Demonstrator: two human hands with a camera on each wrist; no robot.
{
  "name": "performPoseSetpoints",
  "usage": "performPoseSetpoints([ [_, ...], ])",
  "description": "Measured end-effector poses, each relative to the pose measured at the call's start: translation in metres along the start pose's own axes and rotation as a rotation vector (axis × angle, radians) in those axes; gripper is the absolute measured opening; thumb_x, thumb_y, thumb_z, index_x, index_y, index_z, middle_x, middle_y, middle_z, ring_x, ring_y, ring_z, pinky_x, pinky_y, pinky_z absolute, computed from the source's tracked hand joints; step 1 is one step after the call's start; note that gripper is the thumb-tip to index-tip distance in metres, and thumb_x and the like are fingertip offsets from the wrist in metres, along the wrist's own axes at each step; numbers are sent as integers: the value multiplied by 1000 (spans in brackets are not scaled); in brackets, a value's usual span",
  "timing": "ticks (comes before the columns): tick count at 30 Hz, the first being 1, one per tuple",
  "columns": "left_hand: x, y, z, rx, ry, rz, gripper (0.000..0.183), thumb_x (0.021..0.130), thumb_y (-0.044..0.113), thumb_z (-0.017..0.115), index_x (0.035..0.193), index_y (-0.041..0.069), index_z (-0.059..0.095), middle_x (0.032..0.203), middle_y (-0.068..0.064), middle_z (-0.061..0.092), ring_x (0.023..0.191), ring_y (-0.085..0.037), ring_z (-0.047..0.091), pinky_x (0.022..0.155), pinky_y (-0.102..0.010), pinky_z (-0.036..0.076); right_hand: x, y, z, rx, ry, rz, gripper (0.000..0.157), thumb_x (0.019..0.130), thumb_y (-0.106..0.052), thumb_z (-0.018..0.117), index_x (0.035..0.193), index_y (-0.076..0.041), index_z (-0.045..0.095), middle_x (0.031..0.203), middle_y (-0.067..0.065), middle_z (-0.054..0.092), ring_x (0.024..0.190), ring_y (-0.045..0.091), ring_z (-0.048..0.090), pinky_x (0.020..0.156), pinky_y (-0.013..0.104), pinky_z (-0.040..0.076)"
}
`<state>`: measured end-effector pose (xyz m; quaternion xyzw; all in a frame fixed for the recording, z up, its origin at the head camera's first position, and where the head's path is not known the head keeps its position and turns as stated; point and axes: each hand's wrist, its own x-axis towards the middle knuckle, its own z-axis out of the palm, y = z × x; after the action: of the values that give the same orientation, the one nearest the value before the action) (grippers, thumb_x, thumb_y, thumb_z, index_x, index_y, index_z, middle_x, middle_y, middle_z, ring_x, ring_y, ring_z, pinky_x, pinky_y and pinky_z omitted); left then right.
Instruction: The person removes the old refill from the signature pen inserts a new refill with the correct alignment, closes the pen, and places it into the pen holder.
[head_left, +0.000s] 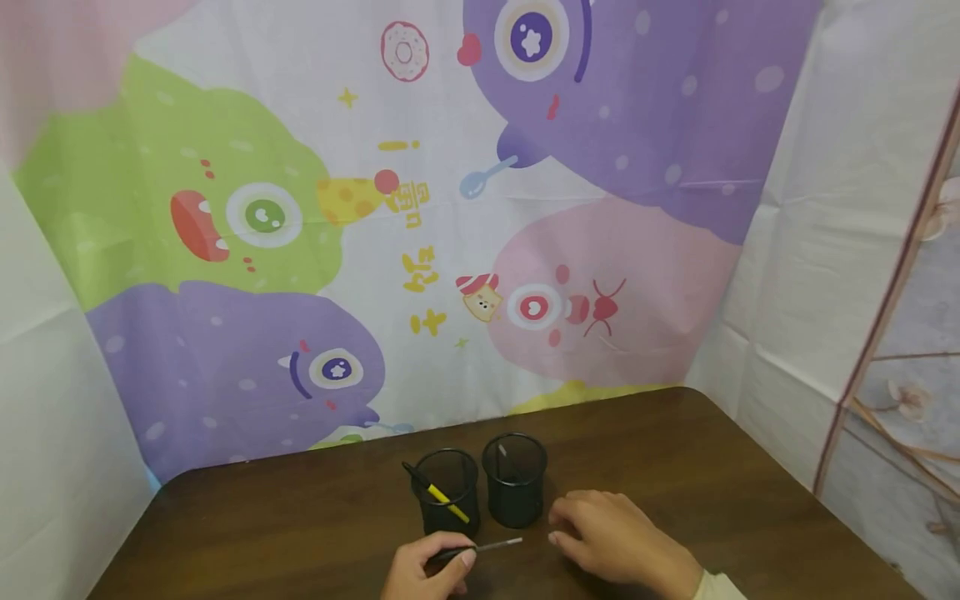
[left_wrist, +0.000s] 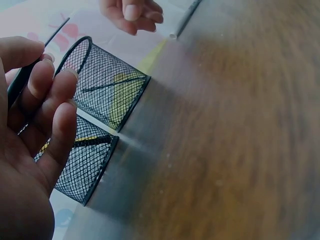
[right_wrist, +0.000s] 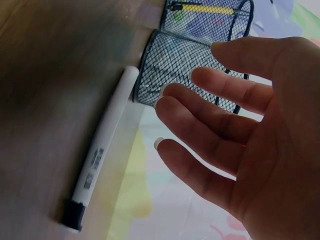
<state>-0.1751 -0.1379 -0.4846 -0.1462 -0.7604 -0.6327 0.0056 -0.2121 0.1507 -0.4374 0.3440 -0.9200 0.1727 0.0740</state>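
Note:
My left hand (head_left: pixel 429 567) pinches a slim tool (head_left: pixel 498 545) between thumb and fingers. Its handle is dark and its thin shaft ends in a pale tip pointing right; its exact kind is unclear. Just beyond stands a black mesh pen holder (head_left: pixel 468 483) with a yellow-and-black pen (head_left: pixel 442 497) leaning in it. A second mesh pen holder (head_left: pixel 517 502) stands beside it, with a thin item inside. Right of that holder is my right hand (head_left: pixel 611 533), holding nothing, fingers loosely bent. A white marker with a black end (right_wrist: pixel 102 145) lies by it, hidden in the head view.
The brown wooden table (head_left: pixel 300 517) carries both holders near its middle. A cloth backdrop (head_left: pixel 442 375) with cartoon monsters hangs along the back edge. Pale fabric (head_left: pixel 787 333) hangs on the right side, and more on the left.

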Motion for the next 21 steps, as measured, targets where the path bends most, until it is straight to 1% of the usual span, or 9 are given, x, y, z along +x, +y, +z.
performPoseSetpoints([
  [5,-1,1,-2,-1,-5,-4,23,93,20,73,102,-1,73,73,-17,69,59,-15,67,58,-30,56,5,-6,2,11,-13,6,12,94,-33,71,97,-22,72,92,-16,63,81,2,59,65,32,52],
  [9,-1,1,-2,-6,-9,-13,23,93,21,72,102,0,74,71,-12,69,60,-15,66,58,-30,55,6,-10,4,-9,-1,0,11,93,-34,71,96,-23,72,91,-18,62,81,2,58,66,32,51],
  [12,0,1,-2,5,-7,-8,22,93,21,73,102,0,74,68,-5,68,59,-15,66,58,-29,55,8,-13,4,17,-15,-7,11,93,-34,71,97,-23,72,92,-18,62,82,1,58,68,32,51],
  [16,0,0,-3,20,-4,1,21,93,20,73,101,0,74,66,1,67,59,-14,66,57,-29,55,9,-15,2,78,-45,-6,11,94,-35,70,97,-24,71,92,-19,63,82,1,58,68,32,50],
  [19,0,0,-3,24,2,5,20,93,19,73,101,0,74,65,2,67,58,-14,66,56,-29,55,9,-15,3,82,-31,-12,13,95,-38,69,97,-25,71,92,-20,62,81,1,58,69,31,50],
  [21,0,0,-3,24,7,6,20,93,19,73,100,0,74,64,2,66,58,-13,66,56,-29,55,9,-16,3,72,-8,-28,14,95,-39,68,97,-25,72,92,-20,63,81,0,58,69,31,50],
])
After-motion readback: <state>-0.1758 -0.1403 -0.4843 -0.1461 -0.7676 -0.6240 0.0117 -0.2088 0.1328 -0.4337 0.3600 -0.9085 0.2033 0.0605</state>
